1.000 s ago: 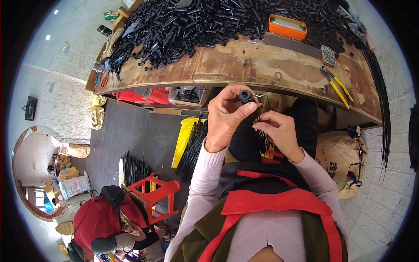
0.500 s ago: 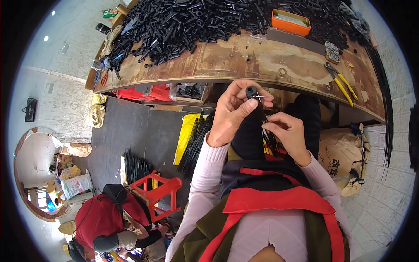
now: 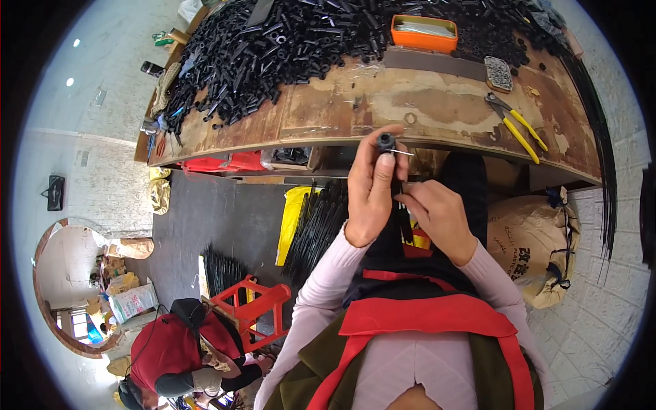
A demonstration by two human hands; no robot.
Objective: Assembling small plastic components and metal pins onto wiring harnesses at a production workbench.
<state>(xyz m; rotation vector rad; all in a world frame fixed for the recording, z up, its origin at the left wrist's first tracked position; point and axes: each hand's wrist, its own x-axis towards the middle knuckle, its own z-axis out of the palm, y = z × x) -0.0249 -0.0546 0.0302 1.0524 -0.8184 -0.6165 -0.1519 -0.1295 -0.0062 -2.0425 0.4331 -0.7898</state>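
My left hand [image 3: 367,195] is closed around a small black plastic tubular part [image 3: 386,140] with a round hollow end facing up. Out of its side, toward the right, sticks a thin metal pin [image 3: 404,153]. Just below and to the right, my right hand [image 3: 441,213] has its thumb and fingers pinched together close under the left hand. What they pinch is too dark and small to make out. Both hands are over my lap, in front of the workbench edge.
A heap of black tubular parts [image 3: 273,61] covers the back of the wooden bench [image 3: 307,109]. An orange box [image 3: 424,42], a tray of small metal pieces [image 3: 499,74] and yellow-handled pliers [image 3: 517,130] lie to the right. A person [image 3: 171,348] bends by a red stool [image 3: 263,304].
My left hand has turned more upright, still holding the black part. The right hand has come in closer beneath it. The whole view has shifted slightly.
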